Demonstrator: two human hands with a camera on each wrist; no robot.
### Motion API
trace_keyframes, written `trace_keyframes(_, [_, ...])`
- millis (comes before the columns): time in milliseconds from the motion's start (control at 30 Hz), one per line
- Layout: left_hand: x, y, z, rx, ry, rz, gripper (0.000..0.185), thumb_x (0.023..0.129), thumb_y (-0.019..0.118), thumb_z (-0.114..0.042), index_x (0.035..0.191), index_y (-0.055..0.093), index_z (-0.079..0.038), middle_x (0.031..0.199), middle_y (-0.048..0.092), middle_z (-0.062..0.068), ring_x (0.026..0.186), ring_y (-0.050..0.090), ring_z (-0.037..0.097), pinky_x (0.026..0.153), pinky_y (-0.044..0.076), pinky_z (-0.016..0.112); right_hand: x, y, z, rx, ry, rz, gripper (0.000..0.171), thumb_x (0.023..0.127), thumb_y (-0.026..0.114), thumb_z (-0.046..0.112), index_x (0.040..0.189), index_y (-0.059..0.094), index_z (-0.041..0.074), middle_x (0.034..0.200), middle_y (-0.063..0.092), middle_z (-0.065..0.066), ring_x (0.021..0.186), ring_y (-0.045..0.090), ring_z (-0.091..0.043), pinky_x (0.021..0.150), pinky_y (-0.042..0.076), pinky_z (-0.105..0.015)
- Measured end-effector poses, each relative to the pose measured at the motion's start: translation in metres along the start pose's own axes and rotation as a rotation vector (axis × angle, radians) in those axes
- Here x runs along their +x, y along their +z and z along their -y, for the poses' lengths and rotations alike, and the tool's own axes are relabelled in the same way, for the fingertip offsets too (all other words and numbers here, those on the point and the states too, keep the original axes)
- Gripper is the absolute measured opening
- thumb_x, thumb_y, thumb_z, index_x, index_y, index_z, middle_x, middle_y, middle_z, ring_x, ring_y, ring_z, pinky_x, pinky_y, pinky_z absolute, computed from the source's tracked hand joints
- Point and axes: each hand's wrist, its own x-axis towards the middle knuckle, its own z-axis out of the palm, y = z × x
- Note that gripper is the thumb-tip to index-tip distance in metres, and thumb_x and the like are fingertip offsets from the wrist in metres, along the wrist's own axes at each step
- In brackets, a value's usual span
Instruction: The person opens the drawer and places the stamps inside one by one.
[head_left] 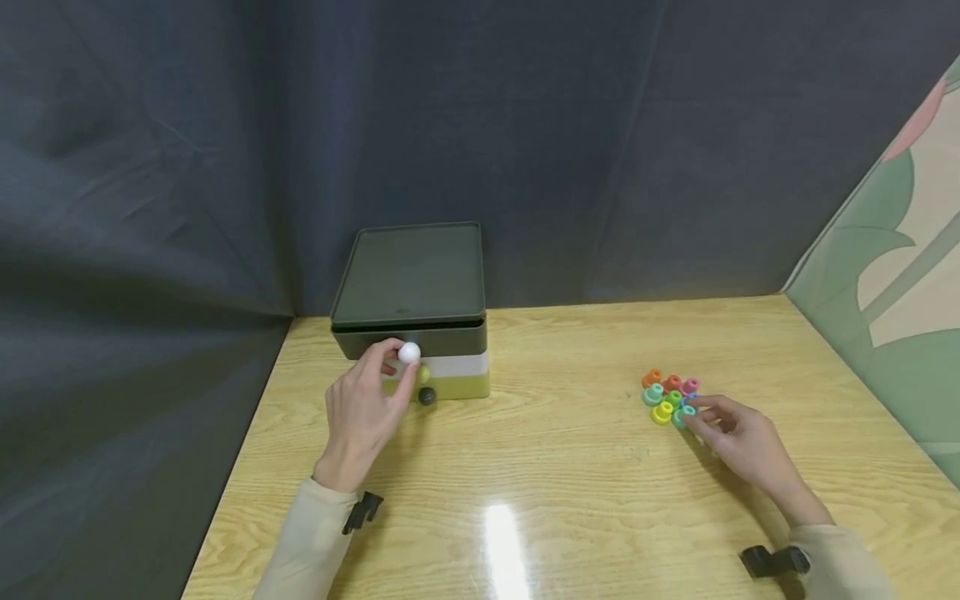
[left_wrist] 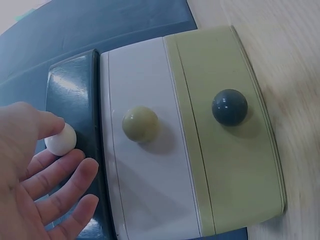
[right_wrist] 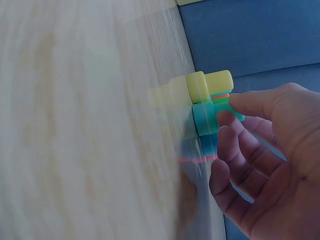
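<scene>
Head view, left to right: the left hand (head_left: 363, 412) pinches the white knob (head_left: 408, 352) on the top drawer (head_left: 442, 340), ready to pull. At 3 o'clock on the tabletop (head_left: 570, 467), the right hand (head_left: 738, 442) pinches a teal ring (head_left: 681, 415) from the colorful pile (head_left: 670, 396)

The table (head_left: 585, 492) is surfaced in pale wood-grain laminate, smooth and glossy enough that a lamp glare is reflected. The drawer box (head_left: 411, 283) is made of smooth plastic with a soft sheen; reflections are caught on its dark top drawer (left_wrist: 75, 100). Its white knob (left_wrist: 60, 140) looks matt, while the beige knob (left_wrist: 140, 123) and the dark knob (left_wrist: 229, 107) are shinier. The coloured spools (head_left: 670, 397) appear as smooth plastic. The backdrop (head_left: 225, 150) is formed of matt, creased dark cloth.
</scene>
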Motion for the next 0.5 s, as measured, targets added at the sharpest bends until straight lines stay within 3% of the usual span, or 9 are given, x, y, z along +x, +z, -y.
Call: trace_keyframes(500, [-0.0072,-0.0058,0.0006,0.033,0.041,0.002,0.032,0.094,0.083,-0.024,0.117,0.071,-0.005,0.096,0.079,0.012,0.075,0.075,0.025,0.05,0.046,0.035,-0.0026,-0.0039,0.004,0.011,-0.006,0.003,0.032,0.1,0.076,0.021,0.123,0.073,-0.001,0.098,0.078,-0.017,0.067,0.065,-0.003,0.055,0.053,-0.026])
